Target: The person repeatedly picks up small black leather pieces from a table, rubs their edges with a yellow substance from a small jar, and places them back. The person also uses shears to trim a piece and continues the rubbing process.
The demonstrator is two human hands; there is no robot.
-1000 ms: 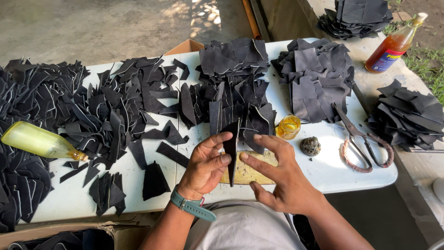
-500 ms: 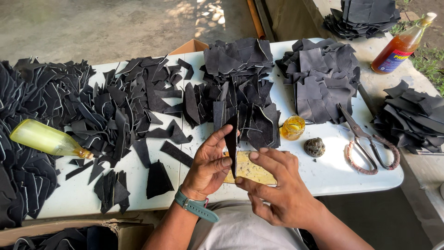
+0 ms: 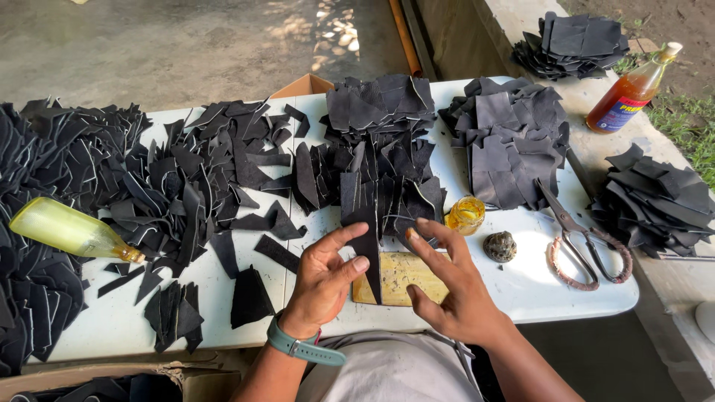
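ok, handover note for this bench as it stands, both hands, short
Left hand: fingers on a long black leather strip lying over the tan wooden board.
Right hand: open, hovering over the board, holding nothing.
Around: black leather offcut piles, amber glass jar, scissors with wrapped handles, yellow bottle lying down.
Done: many pieces sorted in stacks. Left: the strip on the board, loose pieces.
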